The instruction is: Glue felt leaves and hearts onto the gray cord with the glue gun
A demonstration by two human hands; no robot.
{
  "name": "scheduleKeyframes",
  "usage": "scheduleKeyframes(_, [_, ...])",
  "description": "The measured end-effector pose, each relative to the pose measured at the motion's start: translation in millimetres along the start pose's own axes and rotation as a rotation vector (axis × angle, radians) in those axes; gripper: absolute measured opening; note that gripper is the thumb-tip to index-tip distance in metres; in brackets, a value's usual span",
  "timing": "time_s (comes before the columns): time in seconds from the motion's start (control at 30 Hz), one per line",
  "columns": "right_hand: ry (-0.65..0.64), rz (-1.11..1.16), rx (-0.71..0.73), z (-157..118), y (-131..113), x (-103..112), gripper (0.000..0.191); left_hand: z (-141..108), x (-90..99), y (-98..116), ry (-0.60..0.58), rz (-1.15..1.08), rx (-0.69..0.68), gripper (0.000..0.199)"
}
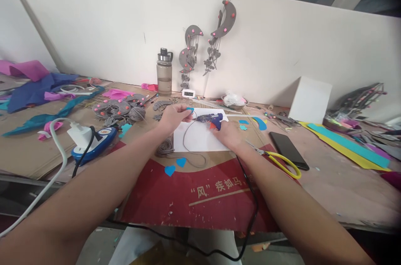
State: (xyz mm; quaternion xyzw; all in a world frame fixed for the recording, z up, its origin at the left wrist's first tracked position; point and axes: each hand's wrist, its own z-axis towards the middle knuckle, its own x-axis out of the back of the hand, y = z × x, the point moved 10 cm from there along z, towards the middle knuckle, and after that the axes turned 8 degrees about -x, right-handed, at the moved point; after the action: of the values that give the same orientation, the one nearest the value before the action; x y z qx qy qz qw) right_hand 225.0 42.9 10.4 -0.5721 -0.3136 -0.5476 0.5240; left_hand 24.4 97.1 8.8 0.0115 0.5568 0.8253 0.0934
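Observation:
My left hand (176, 117) pinches a small blue felt piece (189, 109) above a white sheet of paper (200, 139). A grey cord (185, 135) runs from near those fingers and loops down over the sheet. My right hand (228, 132) is wrapped round a blue hot glue gun (216, 119), whose nozzle points left at the felt piece. A coil of grey cord (165, 148) sits at the sheet's left edge. Two blue felt hearts (170, 170) lie in front of it on the cardboard. Right of the glue gun lie a blue felt crescent (259, 123) and small felt cutouts (243, 127).
Yellow-handled scissors (283, 162) and a black phone (288, 150) lie to the right. On the left stands a blue power strip (94, 146) with plugs. A water bottle (164, 72) stands by the wall; grey moon hangings (224, 22) hang there. A black cable (255, 210) crosses the front.

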Motion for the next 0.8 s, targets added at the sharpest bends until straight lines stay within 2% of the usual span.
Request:
scheduleKeyframes(0.13, [0.075, 0.023, -0.015, 1.4, 2.3, 6.5, 0.035, -8.4, -3.3, -38.0, 0.021, 0.048, 0.168, 0.009])
scheduleKeyframes(0.23, [0.101, 0.169, -0.015, 5.1, 6.3, 9.4, 0.034, -10.2, -3.0, -50.2, 0.039, 0.084, 0.198, 0.005])
scheduleKeyframes(0.33, [0.074, 0.424, -0.038, 9.7, 12.1, 6.4, 0.039, -10.7, -0.3, -51.4, 0.07, 0.076, 0.218, 0.005])
scheduleKeyframes(0.53, [-0.146, 0.887, -0.084, 14.1, 12.9, -22.3, 0.038, -16.5, 2.4, -46.6, 0.066, 0.146, 0.281, 0.007])
scheduleKeyframes(0.67, [-0.225, 0.92, -0.068, 14.0, 10.5, -34.8, 0.039, -15.3, 4.0, -49.4, 0.022, 0.191, 0.285, 0.01])
scheduleKeyframes(0.8, [-0.244, 0.911, -0.022, 14.1, 7.0, -38.8, 0.038, -14.4, 7.8, -51.2, 0.021, 0.191, 0.323, 0.008])
